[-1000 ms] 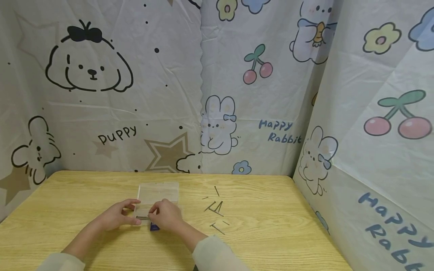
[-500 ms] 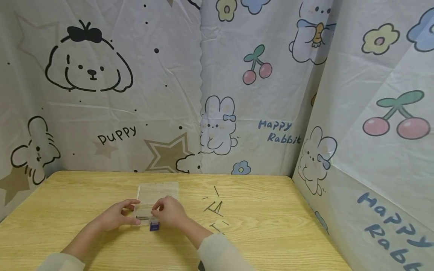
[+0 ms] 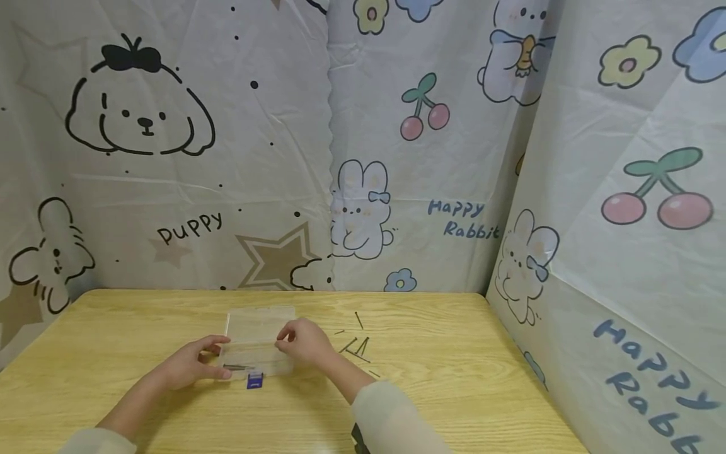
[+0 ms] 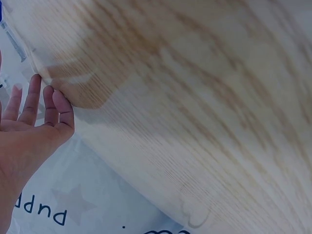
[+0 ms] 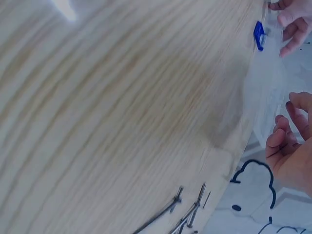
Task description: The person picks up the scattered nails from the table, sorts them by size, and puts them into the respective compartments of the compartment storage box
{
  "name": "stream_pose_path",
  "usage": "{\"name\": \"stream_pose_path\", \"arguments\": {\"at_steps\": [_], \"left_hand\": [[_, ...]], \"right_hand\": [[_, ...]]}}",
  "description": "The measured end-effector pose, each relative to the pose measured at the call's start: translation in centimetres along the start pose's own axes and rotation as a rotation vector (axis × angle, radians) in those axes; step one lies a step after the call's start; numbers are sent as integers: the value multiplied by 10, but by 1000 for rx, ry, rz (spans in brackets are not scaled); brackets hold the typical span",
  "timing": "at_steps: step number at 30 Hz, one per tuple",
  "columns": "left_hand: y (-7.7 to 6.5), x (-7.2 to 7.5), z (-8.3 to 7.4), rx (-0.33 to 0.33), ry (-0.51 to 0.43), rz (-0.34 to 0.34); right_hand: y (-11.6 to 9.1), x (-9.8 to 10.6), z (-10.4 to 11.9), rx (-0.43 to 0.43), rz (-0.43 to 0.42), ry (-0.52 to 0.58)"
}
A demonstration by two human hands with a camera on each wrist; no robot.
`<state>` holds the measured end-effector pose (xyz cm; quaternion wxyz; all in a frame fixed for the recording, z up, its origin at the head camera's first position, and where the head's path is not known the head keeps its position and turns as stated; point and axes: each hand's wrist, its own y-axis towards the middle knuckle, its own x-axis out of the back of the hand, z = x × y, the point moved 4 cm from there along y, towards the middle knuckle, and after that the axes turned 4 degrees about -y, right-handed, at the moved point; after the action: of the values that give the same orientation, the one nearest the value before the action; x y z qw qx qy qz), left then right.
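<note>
A clear plastic box (image 3: 283, 364) lies on the table with its transparent lid (image 3: 261, 323) folded back. Thin nails (image 3: 235, 367) lie inside at its front left, and a small blue clasp (image 3: 254, 380) sits at the front edge. My left hand (image 3: 190, 362) grips the box's left side, thumb in front and fingers behind. At the right side of the box is my right hand (image 3: 306, 340), fingers bent. The right wrist view shows a gap between the thumb and fingers of the right hand (image 5: 295, 141), with nothing seen in it.
Several loose nails (image 3: 357, 347) lie scattered on the wooden table (image 3: 442, 366), right of the box and beside my right forearm. A printed cloth (image 3: 272, 157) hangs behind the table, and another cloth panel (image 3: 624, 265) borders its right side.
My right hand has moved right, from over the nails in the box to the box's right side. The blue clasp has come into fuller view. My left hand keeps its place.
</note>
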<state>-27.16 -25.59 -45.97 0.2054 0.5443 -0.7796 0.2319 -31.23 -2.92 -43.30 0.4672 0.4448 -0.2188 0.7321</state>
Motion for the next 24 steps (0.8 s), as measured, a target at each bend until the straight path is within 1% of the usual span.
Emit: {"name": "stream_pose_path", "arguments": {"at_steps": [9,14,18,24], "left_hand": [[-2,0,0,11,-4,3],[-2,1,-1,21,-12,4],[0,1,0,13,-10,11],[1,0,0,18,-17,8]], "right_hand": [[-4,17,-22,1,-26,-12],[-6,24,-40,-31,-35,-22],[-9,30,-54,-51,-47,-9],[-17,37,-74,-86,-55,21]]}}
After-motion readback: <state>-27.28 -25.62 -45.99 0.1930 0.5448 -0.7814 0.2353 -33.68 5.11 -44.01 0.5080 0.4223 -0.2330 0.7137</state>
